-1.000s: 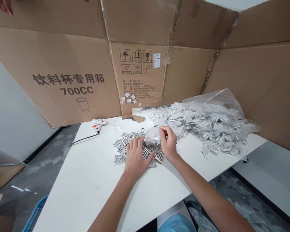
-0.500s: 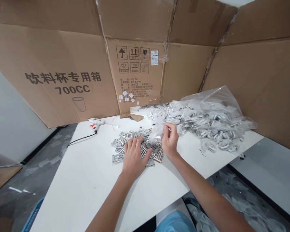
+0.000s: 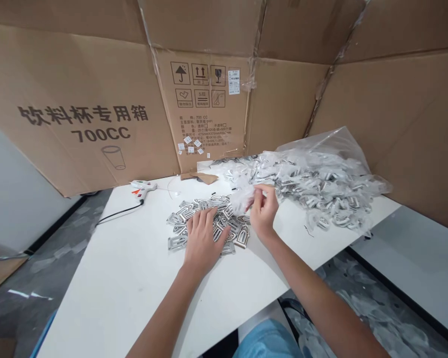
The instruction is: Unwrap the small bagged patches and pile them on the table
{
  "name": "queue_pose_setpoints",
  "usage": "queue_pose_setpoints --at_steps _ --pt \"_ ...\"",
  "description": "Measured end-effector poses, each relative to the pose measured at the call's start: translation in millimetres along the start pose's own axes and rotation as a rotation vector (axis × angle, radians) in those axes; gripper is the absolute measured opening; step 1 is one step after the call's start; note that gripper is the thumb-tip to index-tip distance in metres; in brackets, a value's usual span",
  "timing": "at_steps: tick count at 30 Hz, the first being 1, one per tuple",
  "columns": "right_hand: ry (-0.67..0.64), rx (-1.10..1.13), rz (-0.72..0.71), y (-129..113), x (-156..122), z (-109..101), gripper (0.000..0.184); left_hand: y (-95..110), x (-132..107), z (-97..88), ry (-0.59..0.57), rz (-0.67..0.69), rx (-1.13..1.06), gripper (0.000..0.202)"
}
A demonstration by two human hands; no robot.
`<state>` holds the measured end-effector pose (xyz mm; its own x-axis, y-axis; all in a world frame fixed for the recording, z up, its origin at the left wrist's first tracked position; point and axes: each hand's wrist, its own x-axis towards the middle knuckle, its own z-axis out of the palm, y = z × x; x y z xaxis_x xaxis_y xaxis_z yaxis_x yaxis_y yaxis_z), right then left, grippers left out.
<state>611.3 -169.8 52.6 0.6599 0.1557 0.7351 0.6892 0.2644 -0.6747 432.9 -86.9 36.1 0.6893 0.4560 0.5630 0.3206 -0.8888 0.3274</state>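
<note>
My left hand (image 3: 203, 236) lies with its fingers stretched out on a pile of small arch-shaped metal-looking pieces (image 3: 242, 236). Just right of that pile, my right hand (image 3: 264, 209) is closed in a pinch on a clear plastic bag (image 3: 242, 199), which hangs over the pile's far right side. Whether anything is inside this bag I cannot make out. Behind my right hand spreads a large heap of similar pieces in clear plastic bags (image 3: 321, 184).
A white glue gun (image 3: 144, 190) with a black cord lies at the table's far left. Tall cardboard walls (image 3: 212, 30) enclose the back of the white table (image 3: 134, 288). A torn cardboard scrap (image 3: 205, 177) rests near them. Plastic bags (image 3: 381, 318) litter the floor at right.
The view has shifted slightly, so everything sits a little further left. My right hand still pinches the plastic bag, and my left hand stays on the pile.
</note>
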Motion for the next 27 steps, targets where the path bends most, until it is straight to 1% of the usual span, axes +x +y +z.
queue_pose_setpoints --at_steps 3,6,9,11,13,14,16,18,19,20,21,22,23,24,26,27 --pt "0.013 0.030 -0.019 1.8 0.2 0.9 0.017 0.2 0.4 -0.2 -0.008 0.001 0.005 0.046" --pt "0.062 0.025 -0.072 5.3 2.0 -0.5 0.016 0.5 0.5 -0.3 -0.016 0.002 0.011 0.045" --pt "0.003 -0.037 -0.125 10.1 4.2 -4.0 0.021 0.6 0.2 0.1 -0.018 0.003 0.020 0.045" --pt "0.030 -0.080 -0.142 12.8 5.4 -5.8 0.023 0.6 -0.1 0.4 -0.016 0.003 0.025 0.045" --pt "0.072 -0.094 -0.119 13.9 6.0 -5.8 0.023 0.6 -0.4 0.6 -0.018 0.005 0.025 0.044" --pt "0.055 -0.100 -0.119 13.7 6.1 -5.2 0.022 0.6 -0.5 0.5 -0.019 0.007 0.025 0.044" --pt "0.024 -0.129 -0.172 11.3 5.7 -4.9 0.021 0.5 -0.7 0.3 -0.021 0.009 0.026 0.044" --pt "0.088 -0.146 -0.226 6.7 4.8 -11.3 0.019 0.1 -1.0 -0.2 -0.022 0.011 0.023 0.044" --pt "0.125 -0.142 -0.225 3.8 4.5 -19.5 0.017 -0.2 -1.2 -0.5 -0.023 0.012 0.020 0.044" --pt "0.135 -0.133 -0.200 0.7 4.2 -32.4 0.015 -0.6 -1.3 -0.6 -0.022 0.013 0.018 0.044" --pt "0.106 -0.119 -0.153 -2.6 4.3 -50.5 0.013 -1.0 -1.4 -0.6 -0.023 0.014 0.017 0.044" --pt "0.034 -0.121 -0.094 -5.8 4.4 -74.1 0.012 -1.5 -1.5 -0.4 -0.022 0.016 0.018 0.044" --pt "-0.088 -0.121 -0.005 -9.1 4.6 -102.7 0.013 -1.9 -1.4 0.0 -0.020 0.018 0.021 0.044" --pt "-0.266 -0.100 0.121 -12.4 4.2 -135.4 0.016 -2.3 -1.2 0.6 -0.019 0.020 0.024 0.044" --pt "-0.648 -0.083 0.467 -18.8 -0.5 -206.7 0.024 -2.8 -0.5 2.3 -0.015 0.025 0.030 0.043" --pt "-0.761 -0.113 0.626 -21.5 -6.1 -241.7 0.028 -3.0 0.0 3.2 -0.012 0.026 0.033 0.043"
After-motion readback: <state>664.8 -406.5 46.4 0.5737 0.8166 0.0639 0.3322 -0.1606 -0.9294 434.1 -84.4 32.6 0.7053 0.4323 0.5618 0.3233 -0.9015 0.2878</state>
